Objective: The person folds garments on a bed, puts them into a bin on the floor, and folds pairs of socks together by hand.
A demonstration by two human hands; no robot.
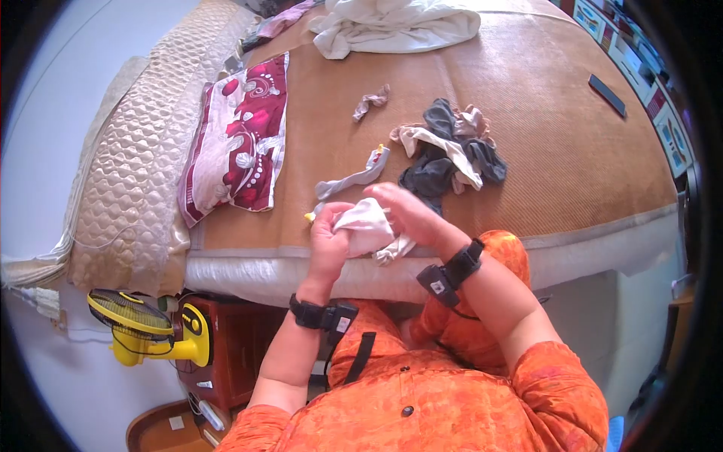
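One white cloth (366, 224) is pinched by the left hand (329, 241); whether the right hand (413, 217) grips is unclear; beyond the fingers lies a sock (352, 182).

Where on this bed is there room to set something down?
Free: the brown mat between the clothing pile and the dark slim device; also the strip between the patterned pillow and the pinkish sock. Crowded: the near edge around the left hand and right hand, with the white cloth and gray sock.
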